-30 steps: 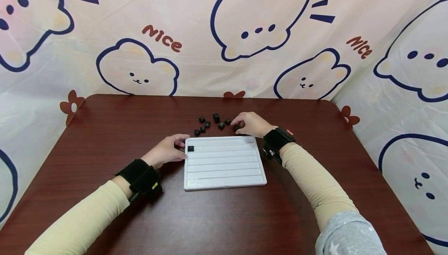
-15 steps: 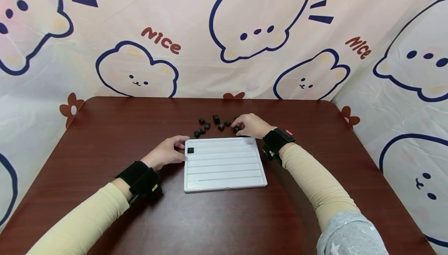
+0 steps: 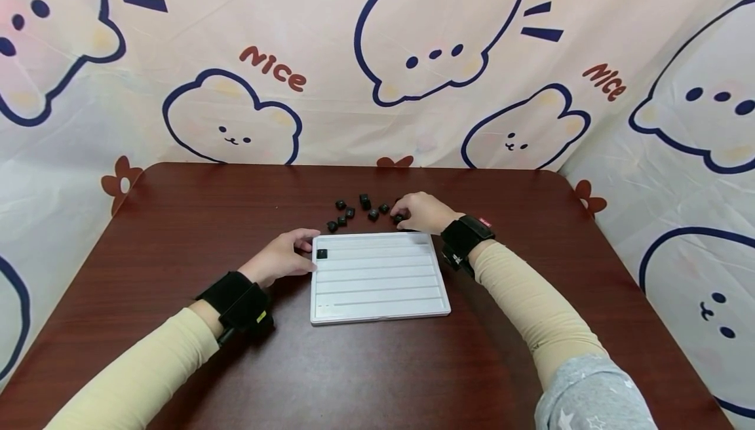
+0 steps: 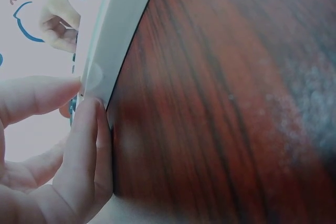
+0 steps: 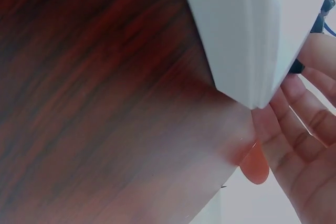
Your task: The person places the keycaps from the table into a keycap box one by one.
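A white ridged board [image 3: 377,279] lies flat on the brown table. My left hand [image 3: 280,258] holds its left edge near the far corner; in the left wrist view the fingertips [image 4: 90,109] meet at the white rim. One small black cube [image 3: 322,254] sits in the board's top row at the left. Just beyond the far right corner, my right hand [image 3: 427,212] pinches another black cube [image 3: 398,219] between thumb and fingers. That cube [image 5: 296,67] shows partly behind the board in the right wrist view. Several loose black cubes [image 3: 350,212] lie beside the right hand.
The brown table [image 3: 236,377] extends around the board on all sides. Behind its far edge hangs a pale curtain [image 3: 336,122] printed with cartoon bears. Black bands with cameras [image 3: 468,240] wrap both wrists.
The scene shifts slightly down in the head view. My right fingers close in a little around the black cube; the left hand and board stay in place.
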### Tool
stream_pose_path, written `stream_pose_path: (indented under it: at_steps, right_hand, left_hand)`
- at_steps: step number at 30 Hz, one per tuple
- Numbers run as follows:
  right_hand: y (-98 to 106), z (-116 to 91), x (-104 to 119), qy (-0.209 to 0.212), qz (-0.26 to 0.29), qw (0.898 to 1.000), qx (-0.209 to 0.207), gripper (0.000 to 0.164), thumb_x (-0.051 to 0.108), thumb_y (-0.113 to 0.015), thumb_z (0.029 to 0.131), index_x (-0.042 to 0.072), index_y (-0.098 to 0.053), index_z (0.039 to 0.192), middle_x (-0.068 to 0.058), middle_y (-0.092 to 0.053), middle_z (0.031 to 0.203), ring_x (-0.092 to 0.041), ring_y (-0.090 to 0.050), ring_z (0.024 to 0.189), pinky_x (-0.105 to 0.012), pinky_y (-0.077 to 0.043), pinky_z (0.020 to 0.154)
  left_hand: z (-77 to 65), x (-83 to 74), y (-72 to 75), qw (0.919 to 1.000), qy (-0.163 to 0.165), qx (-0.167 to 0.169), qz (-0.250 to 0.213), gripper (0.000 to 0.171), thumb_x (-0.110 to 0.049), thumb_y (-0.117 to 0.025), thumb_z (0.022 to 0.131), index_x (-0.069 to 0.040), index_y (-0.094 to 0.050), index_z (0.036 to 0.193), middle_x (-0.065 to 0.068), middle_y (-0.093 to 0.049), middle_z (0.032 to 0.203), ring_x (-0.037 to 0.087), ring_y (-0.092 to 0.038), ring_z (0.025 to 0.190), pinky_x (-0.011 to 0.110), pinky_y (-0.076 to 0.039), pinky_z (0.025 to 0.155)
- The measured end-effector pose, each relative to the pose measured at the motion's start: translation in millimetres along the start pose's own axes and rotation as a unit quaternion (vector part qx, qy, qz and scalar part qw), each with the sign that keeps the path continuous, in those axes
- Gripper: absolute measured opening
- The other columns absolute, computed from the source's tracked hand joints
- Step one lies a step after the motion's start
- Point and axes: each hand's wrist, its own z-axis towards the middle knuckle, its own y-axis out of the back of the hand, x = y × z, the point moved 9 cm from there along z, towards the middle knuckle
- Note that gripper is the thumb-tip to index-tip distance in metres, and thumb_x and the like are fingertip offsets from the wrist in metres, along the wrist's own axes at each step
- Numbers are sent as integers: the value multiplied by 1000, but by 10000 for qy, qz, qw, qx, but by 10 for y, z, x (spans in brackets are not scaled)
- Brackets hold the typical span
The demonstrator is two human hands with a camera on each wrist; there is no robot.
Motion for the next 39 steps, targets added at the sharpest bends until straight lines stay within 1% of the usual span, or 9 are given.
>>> stream_pose_path:
  at_steps: [7, 14, 21, 35, 39]
  right_hand:
    - [-12, -3, 8, -39, 9, 10000, 43, 26, 8, -77, 92, 5, -75, 118, -12, -68, 114, -24, -60, 96, -38, -52, 84]
    - [8, -40, 56, -32, 80, 9999, 67, 28, 5, -76, 92, 3, -75, 119, -14, -68, 117, -26, -60, 97, -39, -52, 85]
    - [22, -40, 53, 16, 84, 9999, 60, 30, 7, -77, 92, 3, -74, 122, -14, -67, 121, -26, -62, 100, -39, -53, 86]
    - [93, -94, 140, 67, 1, 9999, -104, 30, 10, -78, 92, 4, -75, 121, -14, -68, 124, -27, -64, 107, -39, -54, 89]
    - [112, -109, 194, 131, 63, 9998, -117, 31, 9, -78, 91, 3, -75, 122, -14, -68, 123, -26, -65, 105, -38, -55, 87]
  left_hand:
    - [-1, 1, 3, 10000, 15, -27, -39, 68, 13, -70, 88, 4, -44, 150, 23, -46, 123, 29, -54, 106, 32, -58, 82]
    - [-1, 11, 8, 10000, 33, -41, -24, 68, 12, -71, 88, 3, -44, 150, 23, -46, 124, 29, -55, 105, 32, -58, 82]
    - [11, 24, 13, 10000, 10, -43, 3, 68, 12, -71, 88, 3, -44, 150, 22, -47, 123, 28, -56, 104, 32, -58, 81]
    - [9, 19, -3, 10000, 1, 18, -75, 69, 12, -71, 88, 3, -43, 151, 23, -46, 125, 29, -55, 107, 33, -58, 83]
    - [12, 21, -3, 9999, -13, 26, -108, 70, 13, -71, 88, 4, -42, 151, 23, -45, 125, 30, -54, 108, 34, -57, 84]
